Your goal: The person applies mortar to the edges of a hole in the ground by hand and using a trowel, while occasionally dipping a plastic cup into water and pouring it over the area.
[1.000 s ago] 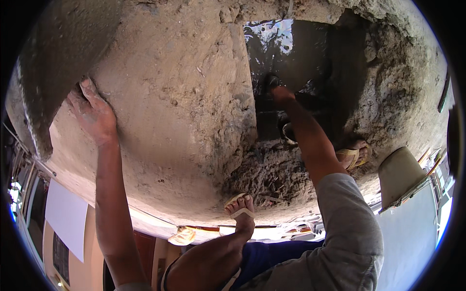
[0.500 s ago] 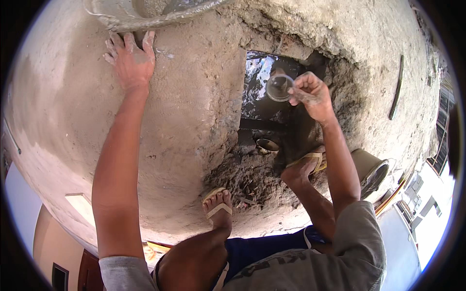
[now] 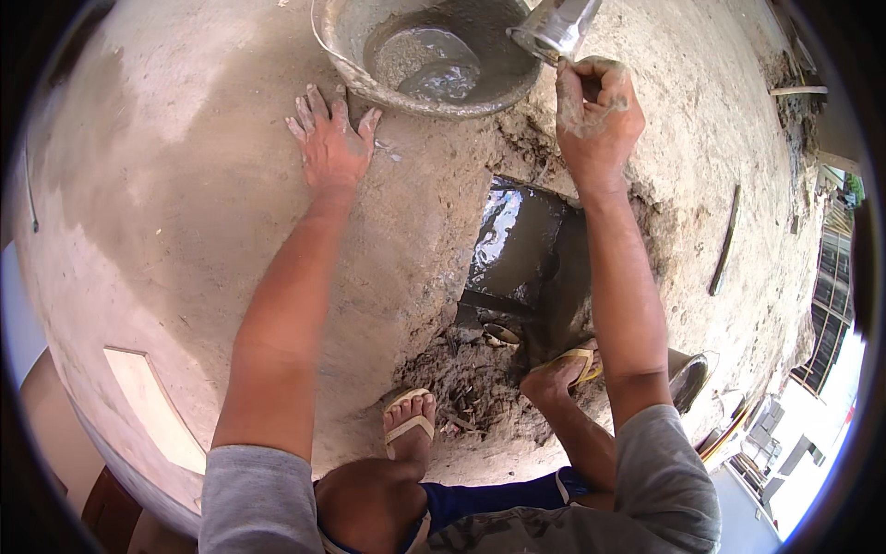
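My left hand (image 3: 332,143) rests on the concrete with mud-smeared fingers spread, just below a wide bucket (image 3: 354,81) that holds wet grey mortar. My right hand (image 3: 595,111) grips a clear plastic cup (image 3: 558,26), tilted at the bucket's right rim. Beneath and between my arms is a square pit (image 3: 517,245) with dark, reflective water, a raw broken right edge and a short round pipe end (image 3: 501,334) low inside it.
My sandalled feet stand by the pit's near edge on muddy rubble (image 3: 461,406). A second bucket (image 3: 690,379) sits at right behind my forearm. A dark strip (image 3: 724,240) lies right of the pit, and a pale board (image 3: 154,406) is at lower left.
My right hand came up out of the pit with the cup and moved up to the bucket. The view shifted, bringing more of the bucket and its mortar into sight.
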